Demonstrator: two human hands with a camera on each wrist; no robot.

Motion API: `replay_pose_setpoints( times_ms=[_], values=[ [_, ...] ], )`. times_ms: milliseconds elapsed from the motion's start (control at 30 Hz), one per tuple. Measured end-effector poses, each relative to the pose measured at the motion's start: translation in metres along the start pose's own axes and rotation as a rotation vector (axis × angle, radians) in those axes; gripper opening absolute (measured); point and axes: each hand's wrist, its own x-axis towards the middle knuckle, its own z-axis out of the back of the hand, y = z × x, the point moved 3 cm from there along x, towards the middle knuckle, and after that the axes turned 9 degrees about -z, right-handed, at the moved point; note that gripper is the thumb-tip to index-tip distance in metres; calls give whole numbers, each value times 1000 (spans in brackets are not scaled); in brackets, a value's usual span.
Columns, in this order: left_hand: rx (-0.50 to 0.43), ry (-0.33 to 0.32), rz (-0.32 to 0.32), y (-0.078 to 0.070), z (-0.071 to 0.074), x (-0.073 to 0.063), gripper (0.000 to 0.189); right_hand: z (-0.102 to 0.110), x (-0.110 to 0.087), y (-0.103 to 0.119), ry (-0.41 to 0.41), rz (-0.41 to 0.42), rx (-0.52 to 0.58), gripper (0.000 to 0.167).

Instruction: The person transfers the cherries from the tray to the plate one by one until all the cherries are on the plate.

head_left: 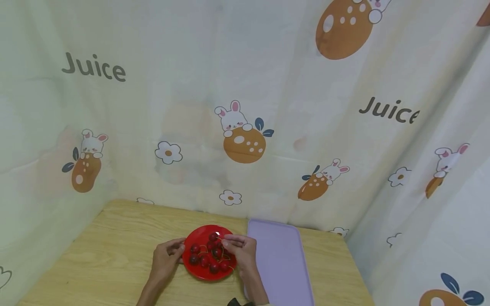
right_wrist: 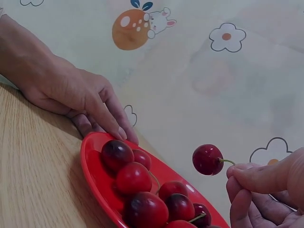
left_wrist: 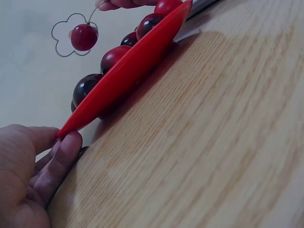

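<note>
A red plate [head_left: 195,274] with several dark red cherries [head_left: 204,260] on it sits on the wooden table. My left hand [head_left: 164,259] pinches the plate's left rim between thumb and fingers, which the left wrist view shows closely at the rim [left_wrist: 66,129]. Above the plate's right side, my right hand [head_left: 243,253] pinches a single cherry [right_wrist: 207,159] by its thin stem [right_wrist: 228,161]. That cherry hangs clear of the others in both wrist views. Some cherries on the plate have green stems.
A light purple tray [head_left: 281,263] lies on the table [head_left: 126,242] to the right of the plate, partly behind my right forearm. A printed curtain [head_left: 191,85] with rabbits, fruit and flowers hangs behind the table and along both sides.
</note>
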Motion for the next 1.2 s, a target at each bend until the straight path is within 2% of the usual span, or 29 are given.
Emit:
replay_pose_setpoints(
  times_ms=[100, 200, 900, 1100, 1200],
  values=[
    [-2, -2, -4, 0, 0, 2, 31, -4, 2, 0, -40, -58, 0, 27],
    [-2, -4, -12, 0, 0, 3, 31, -9, 0, 3, -61, -75, -13, 27],
    [7, -24, 8, -2, -1, -3, 31, -33, 1, 0, -125, -34, -176, 21],
    [-5, -31, 17, -4, -3, -6, 30, -38, 2, -5, -161, -17, -269, 17],
    [-18, -32, 13, -4, -3, -7, 30, -40, 2, -6, -166, 19, -317, 15]
  ],
)
